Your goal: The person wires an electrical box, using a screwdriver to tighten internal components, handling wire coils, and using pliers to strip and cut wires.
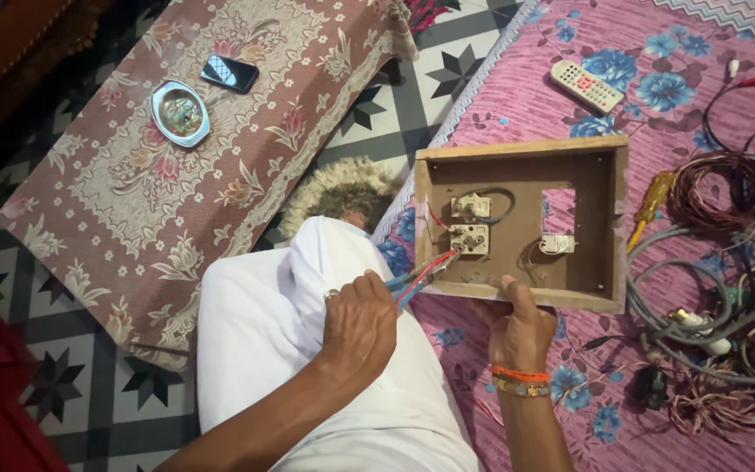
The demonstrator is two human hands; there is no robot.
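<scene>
A shallow wooden box (pixel 609 227) lies open side up on a pink flowered bedsheet (pixel 517 96). Inside it are two white electrical fittings (pixel 469 223), a smaller white part (pixel 557 244) and thin red and grey wires. My right hand (pixel 517 330), with orange bracelets at the wrist, grips the box's near edge. Pliers with red and blue handles (pixel 421 275) are in my left hand (pixel 360 325), which wears a ring. Their tip reaches into the box at the lower white fitting.
A yellow-handled screwdriver (pixel 653 199), tangled coils of cable (pixel 727 262) and a white remote control (pixel 587 86) lie on the sheet to the right. My white-clothed knee (pixel 281 323) is at the bed's edge. A phone (pixel 229 72) and metal dish (pixel 180 114) rest on a patterned cushion (pixel 133 201).
</scene>
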